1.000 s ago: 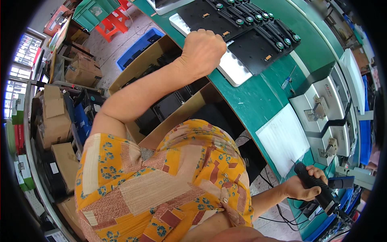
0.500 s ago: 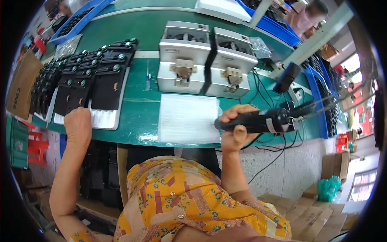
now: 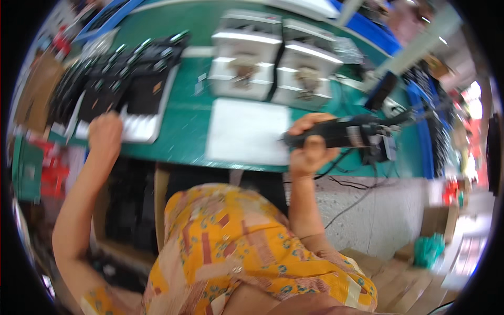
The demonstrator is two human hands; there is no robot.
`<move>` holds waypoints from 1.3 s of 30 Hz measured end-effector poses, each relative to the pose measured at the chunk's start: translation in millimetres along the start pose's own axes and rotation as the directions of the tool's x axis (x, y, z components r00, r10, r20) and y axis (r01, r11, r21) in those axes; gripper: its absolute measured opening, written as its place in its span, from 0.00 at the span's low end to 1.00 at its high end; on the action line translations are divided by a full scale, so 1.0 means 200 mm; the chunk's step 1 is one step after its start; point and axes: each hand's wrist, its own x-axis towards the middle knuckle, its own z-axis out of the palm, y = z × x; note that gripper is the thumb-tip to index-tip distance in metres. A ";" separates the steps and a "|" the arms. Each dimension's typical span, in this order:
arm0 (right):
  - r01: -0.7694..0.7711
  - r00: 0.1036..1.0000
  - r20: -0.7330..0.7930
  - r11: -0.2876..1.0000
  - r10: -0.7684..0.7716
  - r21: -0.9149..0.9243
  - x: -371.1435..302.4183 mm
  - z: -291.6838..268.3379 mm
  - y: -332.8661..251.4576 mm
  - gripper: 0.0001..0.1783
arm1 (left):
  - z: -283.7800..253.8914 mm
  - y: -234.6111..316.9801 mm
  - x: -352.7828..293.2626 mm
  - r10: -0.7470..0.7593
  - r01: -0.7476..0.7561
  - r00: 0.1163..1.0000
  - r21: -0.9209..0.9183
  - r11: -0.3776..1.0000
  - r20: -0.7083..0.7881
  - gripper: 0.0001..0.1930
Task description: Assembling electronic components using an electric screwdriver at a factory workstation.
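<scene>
right hand wrapped around a black power screwdriver held level right of a white sheet, left hand fisted, arm stretched to the tray of black parts far left

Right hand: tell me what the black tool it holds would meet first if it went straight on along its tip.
The right hand holds the black power tool with its tip pointing left. Going straight on, it would probably first cross the white sheet on the green bench; height above it is unclear in the blur.
</scene>
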 end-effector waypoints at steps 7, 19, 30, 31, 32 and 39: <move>0.060 0.997 0.051 0.996 -0.063 0.062 0.05 -0.14 0.01 0.27 | -0.26 0.02 -0.09 0.119 -0.079 0.960 0.163 0.983 -0.252 0.02; 0.082 0.996 0.011 0.990 -0.084 0.112 0.07 -0.08 0.07 0.20 | -0.65 0.35 -0.20 0.448 -0.460 0.641 0.154 0.874 -0.624 0.10; 0.128 0.990 0.040 0.988 -0.132 0.087 0.06 -0.06 0.05 0.21 | -0.62 0.81 -0.08 0.530 -0.659 0.458 0.127 0.742 -0.714 0.09; 0.127 0.991 0.037 0.988 -0.130 0.087 0.06 -0.06 0.05 0.21 | -0.62 0.83 -0.07 0.531 -0.663 0.456 0.126 0.738 -0.714 0.09; 0.125 0.991 0.034 0.988 -0.128 0.087 0.06 -0.05 0.05 0.21 | -0.61 0.84 -0.05 0.549 -0.676 0.442 0.139 0.724 -0.709 0.09; 0.139 0.989 0.042 0.988 -0.142 0.074 0.06 -0.06 0.06 0.21 | -0.57 0.85 -0.08 0.639 -0.721 0.477 0.148 0.677 -0.603 0.09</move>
